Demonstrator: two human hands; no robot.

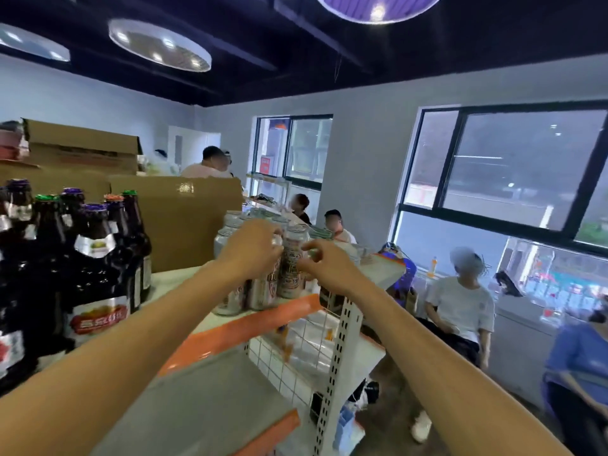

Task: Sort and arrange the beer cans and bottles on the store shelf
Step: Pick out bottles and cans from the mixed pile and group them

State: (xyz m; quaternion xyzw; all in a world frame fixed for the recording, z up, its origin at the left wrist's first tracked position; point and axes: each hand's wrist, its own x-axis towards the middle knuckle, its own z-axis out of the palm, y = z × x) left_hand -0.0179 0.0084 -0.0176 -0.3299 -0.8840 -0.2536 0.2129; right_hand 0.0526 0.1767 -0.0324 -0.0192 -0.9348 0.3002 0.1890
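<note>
Pale walls and a dark ceiling [296, 80] with round lamps [159, 44] enclose the room, and wide dark-framed windows [506, 169] fill the right of the frame, with several people [460, 307] seated beneath them. Across the lower centre we see the shelf [171, 278], its pale top edged by an orange strip [250, 327], with a perforated white upright [339, 340] and a wire panel [289, 350] below it. Brown cardboard boxes [177, 222] stand along the shelf's far side, at centre left and upper left. Dark brown bottles [92, 258] with coloured caps stand upright in a tight group at the left edge. Near the frame's centre the cans [291, 274] stand upright, packed together at the shelf's right end, above the orange strip. Our left hand [253, 248] has its fingers curled down over the top of a front can, gripping it. Our right hand [325, 261] is just beside it, fingers curled against the right side of the cluster; the blur keeps us from telling whether it holds a can.
</note>
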